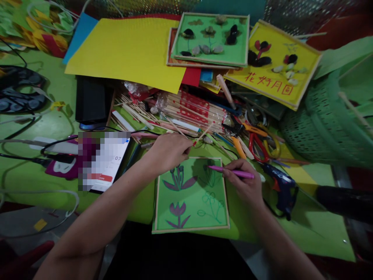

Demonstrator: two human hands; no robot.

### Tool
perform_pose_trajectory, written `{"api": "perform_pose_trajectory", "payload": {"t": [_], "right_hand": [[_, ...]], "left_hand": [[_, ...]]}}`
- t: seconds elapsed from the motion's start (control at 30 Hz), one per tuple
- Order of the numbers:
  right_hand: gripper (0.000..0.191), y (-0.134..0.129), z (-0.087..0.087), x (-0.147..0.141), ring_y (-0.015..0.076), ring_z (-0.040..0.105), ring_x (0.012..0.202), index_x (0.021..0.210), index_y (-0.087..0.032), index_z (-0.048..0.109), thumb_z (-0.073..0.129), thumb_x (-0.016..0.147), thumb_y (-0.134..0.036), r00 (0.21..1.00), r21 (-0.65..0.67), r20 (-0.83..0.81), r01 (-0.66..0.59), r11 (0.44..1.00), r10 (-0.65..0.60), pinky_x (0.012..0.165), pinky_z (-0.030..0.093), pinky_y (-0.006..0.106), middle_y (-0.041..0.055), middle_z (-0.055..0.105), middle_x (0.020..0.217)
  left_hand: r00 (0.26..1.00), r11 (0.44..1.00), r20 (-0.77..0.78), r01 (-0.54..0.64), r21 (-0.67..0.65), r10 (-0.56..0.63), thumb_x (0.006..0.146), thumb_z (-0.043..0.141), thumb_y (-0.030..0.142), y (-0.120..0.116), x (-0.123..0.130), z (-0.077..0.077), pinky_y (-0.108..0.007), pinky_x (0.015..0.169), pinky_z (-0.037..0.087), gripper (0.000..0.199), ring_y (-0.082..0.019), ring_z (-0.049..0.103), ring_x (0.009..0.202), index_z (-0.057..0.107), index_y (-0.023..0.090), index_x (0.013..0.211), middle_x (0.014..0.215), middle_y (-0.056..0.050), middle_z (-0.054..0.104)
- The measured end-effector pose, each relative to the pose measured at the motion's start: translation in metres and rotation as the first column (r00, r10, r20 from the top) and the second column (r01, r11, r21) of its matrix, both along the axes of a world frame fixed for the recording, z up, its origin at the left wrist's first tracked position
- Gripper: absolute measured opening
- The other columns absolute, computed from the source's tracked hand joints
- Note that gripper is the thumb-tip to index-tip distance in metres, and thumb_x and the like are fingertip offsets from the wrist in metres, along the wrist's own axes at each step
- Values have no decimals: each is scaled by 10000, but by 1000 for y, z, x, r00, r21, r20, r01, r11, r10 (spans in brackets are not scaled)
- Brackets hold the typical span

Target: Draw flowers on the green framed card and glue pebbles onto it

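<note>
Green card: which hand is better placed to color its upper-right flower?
Likely the right hand: its fingers hold the pink pen, tip at that flower; the left hand is near the card's top edge.

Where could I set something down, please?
Bare green tabletop lies between the glue gun and the front edge; a smaller patch lies between the left forearm and framed drawing. Wooden sticks and scissors crowd the area behind it.
</note>
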State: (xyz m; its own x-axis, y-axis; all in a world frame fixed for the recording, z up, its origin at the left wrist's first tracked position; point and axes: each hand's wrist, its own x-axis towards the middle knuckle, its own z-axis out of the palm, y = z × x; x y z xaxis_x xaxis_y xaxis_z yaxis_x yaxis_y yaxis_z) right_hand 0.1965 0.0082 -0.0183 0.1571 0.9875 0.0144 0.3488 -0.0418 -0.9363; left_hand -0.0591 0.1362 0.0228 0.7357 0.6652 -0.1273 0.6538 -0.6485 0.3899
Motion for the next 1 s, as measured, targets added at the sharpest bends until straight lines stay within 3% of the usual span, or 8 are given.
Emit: {"api": "perform_pose_trajectory", "payload": {"t": [0.17,0.33,0.4,0.47,0.53,0.67,1.0], "right_hand": [[166,0,-4,6,137,545,597,826,-231,664,802,834,-324,983,-4,-145,114,993,-113,546,418,259,-19,625,711],[196,4,-3,8,142,519,552,788,-232,634,771,825,-366,970,-10,-190,151,988,-151,498,399,261,-20,589,661],[195,4,-3,10,142,516,547,797,-233,632,770,826,-367,974,-12,-171,148,989,-148,496,398,262,-21,589,661],[192,3,-3,11,142,517,553,810,-234,635,772,835,-366,979,-14,-147,143,990,-144,505,403,264,-22,590,669],[190,2,-3,12,143,523,565,813,-235,638,775,840,-364,981,-5,-129,144,990,-143,520,413,266,-24,593,672],[178,3,-1,12,141,535,575,805,-234,645,784,831,-342,986,12,-112,126,992,-124,536,420,262,-28,603,660],[159,3,2,10,131,517,583,785,-218,653,779,822,-308,992,-13,-54,115,993,-115,545,403,255,-26,604,666]], "left_hand": [[997,998,68,-49,40,46,896,572,208,4,-1,5,-336,763,474,130,-257,686,934,700,185,893,938,-55,746],[973,968,187,-171,184,136,936,655,309,7,-1,5,-439,1045,452,220,-314,602,1196,728,167,1087,1189,-125,695],[973,966,190,-170,194,133,908,716,361,7,0,0,-487,1145,385,398,-343,493,1375,684,198,1270,1432,-145,591],[978,973,170,-150,178,119,864,777,412,6,1,-8,-543,1223,276,670,-359,325,1524,547,265,1476,1645,-136,385],[986,979,136,-118,166,96,828,820,443,6,2,-17,-586,1260,154,896,-366,185,1589,382,308,1597,1731,-131,205],[994,985,87,-85,151,72,812,842,450,7,2,-28,-612,1265,52,1021,-370,64,1613,271,308,1646,1752,-143,91],[993,989,99,-70,130,57,825,832,453,10,0,-32,-642,1258,47,1010,-386,52,1610,259,339,1648,1754,-139,63]]}}
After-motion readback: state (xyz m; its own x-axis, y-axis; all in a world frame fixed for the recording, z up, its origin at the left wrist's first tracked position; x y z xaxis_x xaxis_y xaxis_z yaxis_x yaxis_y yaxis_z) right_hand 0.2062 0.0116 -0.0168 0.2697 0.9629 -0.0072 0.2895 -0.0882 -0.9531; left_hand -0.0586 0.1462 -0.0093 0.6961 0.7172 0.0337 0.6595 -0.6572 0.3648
